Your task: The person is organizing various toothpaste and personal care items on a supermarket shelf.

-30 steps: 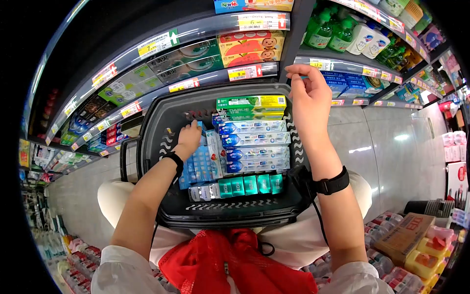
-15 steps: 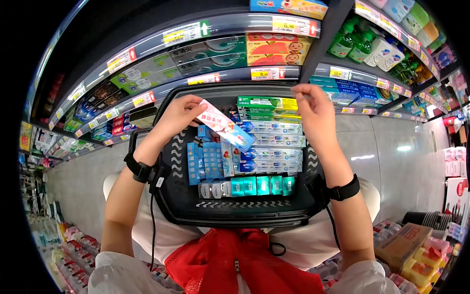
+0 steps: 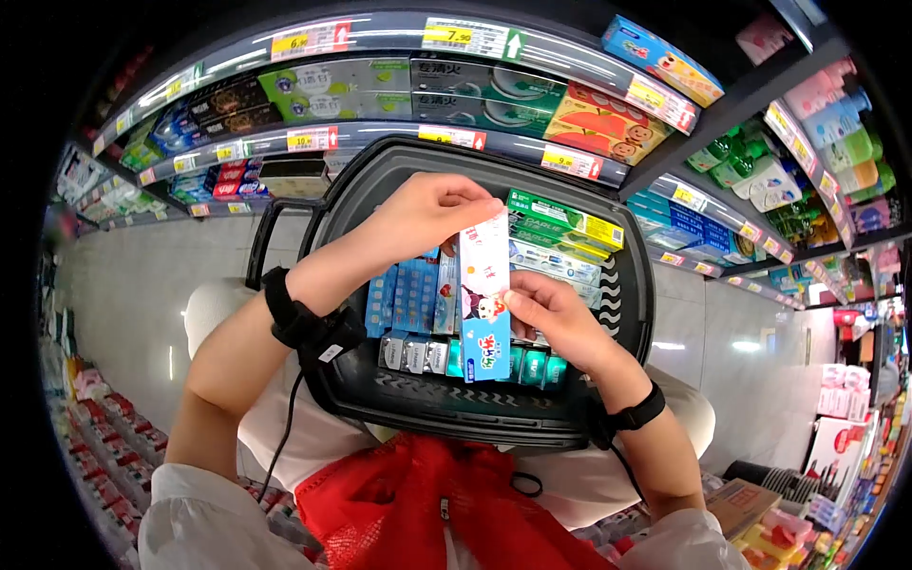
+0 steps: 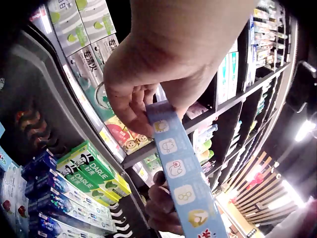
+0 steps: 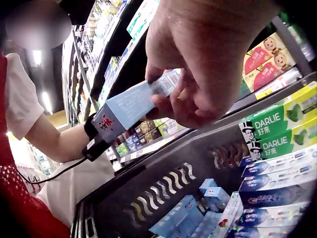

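Both hands hold one slim white, pink and blue box (image 3: 484,328) over a black basket (image 3: 622,375). My left hand (image 3: 432,217) pinches its upper end, and my right hand (image 3: 560,318) grips its side lower down. In the left wrist view the box (image 4: 184,183) shows a light blue face with small pictures, the left hand (image 4: 148,74) at its top. The right wrist view shows the box (image 5: 130,106) tilted, with the right hand (image 5: 193,74) on it. Below lie green Darlie boxes (image 3: 560,226), blue boxes (image 3: 415,294) and silver boxes (image 3: 414,353).
Shelves with price labels and boxed goods (image 3: 332,90) stand beyond the basket, with pump bottles (image 3: 736,166) at the right. Red cloth (image 3: 408,503) lies on the lap. A brown carton (image 3: 741,503) and stacked packs are at the lower right.
The left hand has come up from inside the basket with the box and moved right. The right hand has lowered from the basket's right edge and taken hold of the box. The head view has shifted.
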A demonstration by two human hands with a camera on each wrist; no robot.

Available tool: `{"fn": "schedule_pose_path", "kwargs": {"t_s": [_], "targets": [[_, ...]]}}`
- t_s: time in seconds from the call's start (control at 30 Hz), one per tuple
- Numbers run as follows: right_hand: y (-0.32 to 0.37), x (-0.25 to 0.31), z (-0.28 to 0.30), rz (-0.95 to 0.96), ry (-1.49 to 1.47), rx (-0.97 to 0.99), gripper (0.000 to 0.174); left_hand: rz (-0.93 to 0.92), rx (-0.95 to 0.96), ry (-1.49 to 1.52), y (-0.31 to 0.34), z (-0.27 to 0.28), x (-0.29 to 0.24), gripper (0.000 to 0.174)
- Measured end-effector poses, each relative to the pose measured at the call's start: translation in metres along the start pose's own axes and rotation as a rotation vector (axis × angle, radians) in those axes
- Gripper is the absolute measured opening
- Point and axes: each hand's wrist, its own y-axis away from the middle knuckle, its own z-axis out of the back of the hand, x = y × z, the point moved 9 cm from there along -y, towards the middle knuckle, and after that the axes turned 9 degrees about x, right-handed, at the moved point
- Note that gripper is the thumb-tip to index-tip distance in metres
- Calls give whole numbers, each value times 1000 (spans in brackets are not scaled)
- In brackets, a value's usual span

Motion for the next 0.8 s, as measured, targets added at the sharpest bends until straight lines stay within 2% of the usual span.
{"fn": "schedule_pose_path", "kwargs": {"t_s": [0.07, 0.13, 0.17, 0.2, 0.23, 0.27, 0.3, 0.33, 0.4, 0.43, 0.5, 0.53, 0.6, 0.67, 0.73, 0.77, 0.8], "targets": [[0, -4, -6, -42, -59, 32, 25, -60, 36, 40, 1, -5, -5, 28], [0, 6, -4, 102, -66, -34, 23, -55, 36, 63, 1, -5, -7, 27], [2, 9, 6, 181, 131, -165, 22, -202, 67, 25, 4, -7, -22, 27], [3, 8, 10, 184, 134, -171, 22, -349, 102, -18, 8, -9, -40, 29], [12, 31, 18, 340, 472, -302, 21, -272, 166, -21, 13, -12, -40, 33], [25, 51, 19, 490, 812, -439, 20, -277, 177, -26, 20, -13, -50, 33], [30, 60, 25, 613, 917, -436, 19, -437, 190, -333, 31, -22, -73, 30], [28, 60, 33, 610, 921, -454, 19, -598, 198, -639, 44, -35, -87, 27], [39, 60, 73, 610, 645, -709, 26, -622, 166, -702, 52, -41, -85, 18], [40, 63, 78, 615, 648, -727, 26, -740, 150, -872, 62, -49, -93, 14], [23, 14, 106, 216, -60, -651, 36, -892, 151, -940, 76, -56, -97, 18], [25, 15, 110, 222, -63, -664, 36, -952, 127, -985, 80, -57, -95, 20], [7, 10, 87, 166, -425, -326, 43, -926, 102, -970, 77, -53, -95, 22], [12, 23, 84, 238, -385, -347, 40, -892, 67, -957, 73, -47, -95, 24], [18, 21, 91, 194, -291, -463, 42, -721, 8, -794, 58, -28, -85, 29], [20, 20, 94, 196, -291, -464, 42, -955, -22, -835, 63, -31, -93, 31], [17, 23, 92, 268, -396, -330, 43, -957, -23, -837, 64, -31, -90, 31]]}}
